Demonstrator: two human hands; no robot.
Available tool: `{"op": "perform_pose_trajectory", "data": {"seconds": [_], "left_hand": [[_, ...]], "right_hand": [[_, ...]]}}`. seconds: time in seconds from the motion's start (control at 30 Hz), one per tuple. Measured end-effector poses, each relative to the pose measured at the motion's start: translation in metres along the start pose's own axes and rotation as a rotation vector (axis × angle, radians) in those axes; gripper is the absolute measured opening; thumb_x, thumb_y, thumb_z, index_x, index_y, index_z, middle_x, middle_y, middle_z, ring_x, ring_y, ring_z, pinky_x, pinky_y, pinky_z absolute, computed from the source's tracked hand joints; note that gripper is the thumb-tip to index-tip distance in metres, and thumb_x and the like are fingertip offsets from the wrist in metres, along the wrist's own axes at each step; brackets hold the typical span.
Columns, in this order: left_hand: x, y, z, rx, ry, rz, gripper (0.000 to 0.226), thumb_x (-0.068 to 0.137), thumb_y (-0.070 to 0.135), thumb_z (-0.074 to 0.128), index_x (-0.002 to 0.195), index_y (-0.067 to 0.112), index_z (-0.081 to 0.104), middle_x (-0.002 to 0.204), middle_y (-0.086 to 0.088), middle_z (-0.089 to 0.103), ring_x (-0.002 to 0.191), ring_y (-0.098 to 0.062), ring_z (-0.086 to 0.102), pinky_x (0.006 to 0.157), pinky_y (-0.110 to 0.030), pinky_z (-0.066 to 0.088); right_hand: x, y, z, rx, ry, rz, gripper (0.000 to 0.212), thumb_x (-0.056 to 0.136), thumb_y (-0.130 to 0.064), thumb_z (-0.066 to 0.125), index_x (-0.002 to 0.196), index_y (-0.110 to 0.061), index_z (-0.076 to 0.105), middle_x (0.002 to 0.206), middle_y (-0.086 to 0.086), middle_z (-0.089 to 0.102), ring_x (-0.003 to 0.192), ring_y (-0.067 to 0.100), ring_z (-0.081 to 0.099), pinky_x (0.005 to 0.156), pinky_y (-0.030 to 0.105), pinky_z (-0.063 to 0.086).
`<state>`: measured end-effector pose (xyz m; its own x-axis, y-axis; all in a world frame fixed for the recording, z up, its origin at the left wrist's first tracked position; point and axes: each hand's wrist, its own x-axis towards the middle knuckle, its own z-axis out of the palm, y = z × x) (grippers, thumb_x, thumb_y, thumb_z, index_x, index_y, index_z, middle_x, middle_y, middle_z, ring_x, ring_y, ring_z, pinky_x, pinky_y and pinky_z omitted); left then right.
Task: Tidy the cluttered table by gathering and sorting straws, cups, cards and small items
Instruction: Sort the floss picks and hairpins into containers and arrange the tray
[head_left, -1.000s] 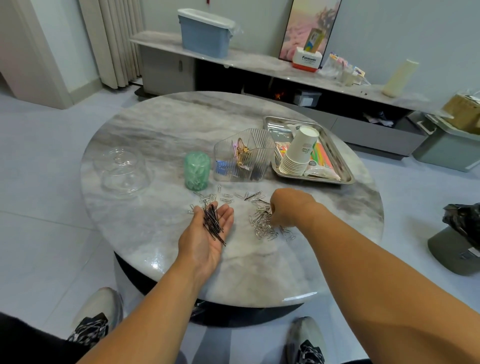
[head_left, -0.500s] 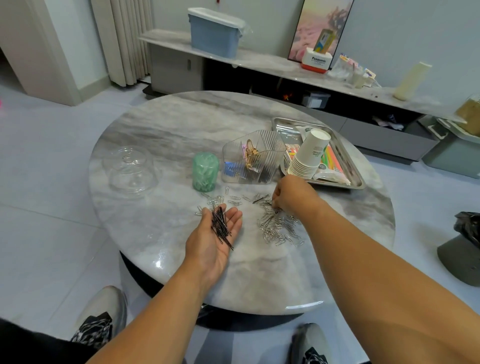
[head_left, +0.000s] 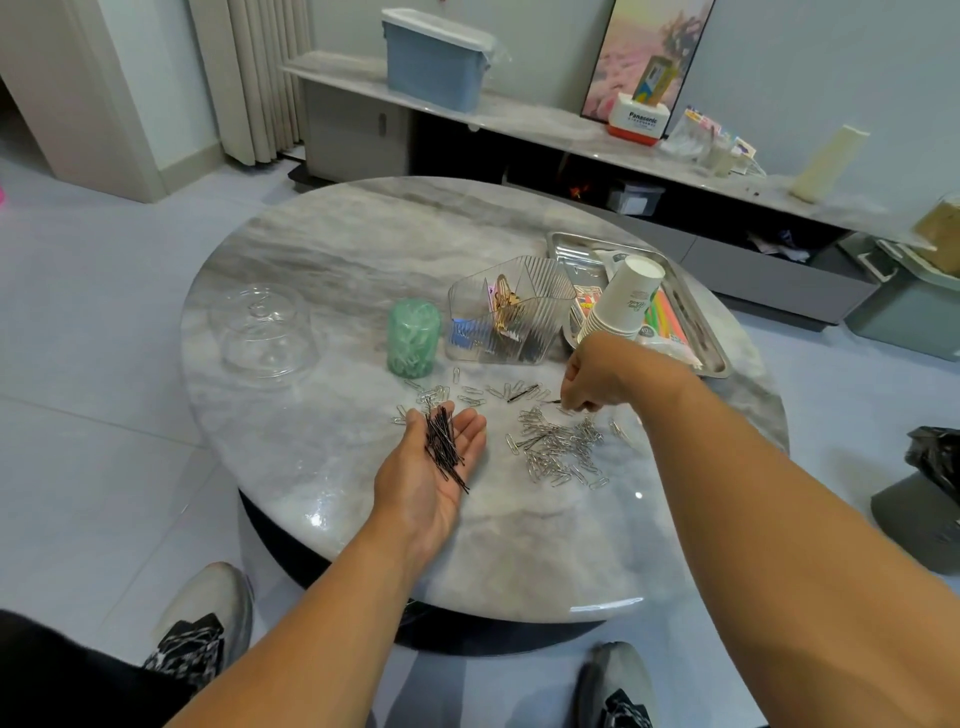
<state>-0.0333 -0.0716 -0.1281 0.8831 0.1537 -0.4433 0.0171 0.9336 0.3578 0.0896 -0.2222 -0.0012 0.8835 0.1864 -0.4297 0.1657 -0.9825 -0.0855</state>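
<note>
Right hand (head_left: 597, 376), centre-right of frame, is now seen further up the table (head_left: 322, 291) than a second ago: shifted from the lower-left side of the paperclip pile (head_left: 563, 449) to its upper edge, just below the metal tray (head_left: 714, 358). Fingers are curled downward, pinching what looks like one dark hairpin (head_left: 551, 401) at the fingertips; the pinch itself is small and partly masked by the knuckles, so contact is judged, not confirmed.

Left hand (head_left: 434, 462), centre of frame, is unchanged: palm up, fingers relaxed and flat, a bundle of black hairpins (head_left: 444, 441) cradled on it. Bundle size looks the same, so the new pin is not yet transferred.

Judged step: pins are being sorted out from clips, one by one. A loose pin (head_left: 522, 393) is left among the scattered clips (head_left: 441, 393) above the left hand.

Hard to read: contents of the green jar (head_left: 413, 338) and the clear divided organizer (head_left: 511, 317); the straws (head_left: 670, 317) on the tray are partly hidden behind the cup stack (head_left: 621, 301) and the right wrist. Any pins buried in the pile cannot be counted.
</note>
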Motion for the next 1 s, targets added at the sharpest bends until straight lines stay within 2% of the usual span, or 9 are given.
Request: {"op": "perform_pose_trajectory", "data": {"seconds": [0.17,0.23,0.3,0.5,0.67,0.73,0.8,0.9,1.0], "left_hand": [[-0.001,0.0,0.001,0.004,0.002,-0.009,0.049,0.109,0.037,0.037,0.128,-0.003,0.057,0.109,-0.023,0.074,0.1,-0.03,0.074,0.078,-0.034,0.063],[-0.001,0.001,0.002,0.007,0.003,-0.011,0.049,0.109,0.037,0.036,0.128,-0.003,0.057,0.108,-0.023,0.074,0.098,-0.03,0.075,0.078,-0.034,0.063],[-0.002,0.001,0.003,0.011,0.007,-0.011,0.049,0.109,0.038,0.036,0.128,-0.002,0.057,0.106,-0.022,0.074,0.097,-0.029,0.075,0.078,-0.034,0.063],[-0.008,0.004,0.008,-0.041,0.001,-0.012,0.05,0.111,0.035,0.032,0.123,-0.006,0.058,0.113,-0.025,0.071,0.1,-0.031,0.073,0.078,-0.035,0.063],[-0.008,0.003,0.008,-0.03,-0.013,-0.006,0.052,0.111,0.035,0.03,0.125,-0.007,0.057,0.107,-0.026,0.072,0.102,-0.033,0.072,0.08,-0.036,0.062],[-0.006,0.003,0.007,-0.021,0.0,-0.014,0.049,0.11,0.036,0.033,0.127,-0.004,0.057,0.099,-0.023,0.075,0.092,-0.029,0.075,0.072,-0.033,0.063],[-0.005,0.003,0.006,-0.025,0.002,-0.014,0.048,0.11,0.036,0.035,0.127,-0.003,0.057,0.099,-0.022,0.075,0.087,-0.028,0.076,0.07,-0.033,0.064],[-0.003,0.002,0.003,-0.018,0.006,-0.009,0.049,0.11,0.036,0.035,0.128,-0.004,0.057,0.102,-0.023,0.074,0.091,-0.029,0.075,0.074,-0.034,0.064],[-0.002,0.002,0.002,-0.013,-0.002,-0.007,0.049,0.11,0.037,0.035,0.129,-0.003,0.057,0.105,-0.024,0.074,0.095,-0.029,0.075,0.078,-0.035,0.063]], "right_hand": [[-0.012,-0.007,-0.023,0.056,-0.05,0.054,0.035,0.095,-0.021,0.07,0.12,0.002,0.069,0.119,0.016,0.072,0.103,0.023,0.071,0.102,0.039,0.052],[-0.014,-0.008,-0.024,0.113,-0.038,0.055,0.033,0.095,-0.025,0.071,0.113,0.002,0.07,0.109,0.017,0.075,0.091,0.024,0.072,0.081,0.033,0.057],[-0.015,-0.015,-0.017,0.309,-0.051,0.031,0.03,0.092,-0.023,0.073,0.103,0.005,0.072,0.096,0.017,0.077,0.065,0.018,0.06,0.057,0.026,0.045],[-0.011,-0.063,0.033,0.653,-0.211,-0.097,0.019,0.089,-0.009,0.075,0.091,0.01,0.073,0.089,0.024,0.075,0.07,0.024,0.062,0.05,0.023,0.038],[-0.002,-0.062,0.028,0.627,-0.231,-0.13,0.028,0.097,-0.027,0.068,0.103,0.0,0.074,0.09,0.01,0.078,0.067,0.014,0.069,0.058,0.023,0.049],[0.007,-0.049,0.022,0.582,0.009,-0.145,0.011,0.096,-0.014,0.068,0.102,-0.007,0.074,0.095,0.009,0.076,0.074,0.016,0.071,0.062,0.026,0.057],[0.018,-0.038,0.022,0.314,0.235,-0.16,0.018,0.095,-0.004,0.065,0.103,-0.016,0.075,0.106,0.005,0.074,0.09,0.02,0.071,0.081,0.036,0.06],[0.028,-0.026,0.038,0.13,0.202,-0.168,0.035,0.095,0.0,0.061,0.115,-0.026,0.074,0.12,0.002,0.069,0.105,0.019,0.065,0.096,0.038,0.055],[0.036,-0.02,0.054,0.062,0.187,-0.155,0.027,0.09,-0.008,0.071,0.105,-0.031,0.075,0.114,-0.002,0.071,0.106,0.019,0.066,0.091,0.035,0.054]]}}
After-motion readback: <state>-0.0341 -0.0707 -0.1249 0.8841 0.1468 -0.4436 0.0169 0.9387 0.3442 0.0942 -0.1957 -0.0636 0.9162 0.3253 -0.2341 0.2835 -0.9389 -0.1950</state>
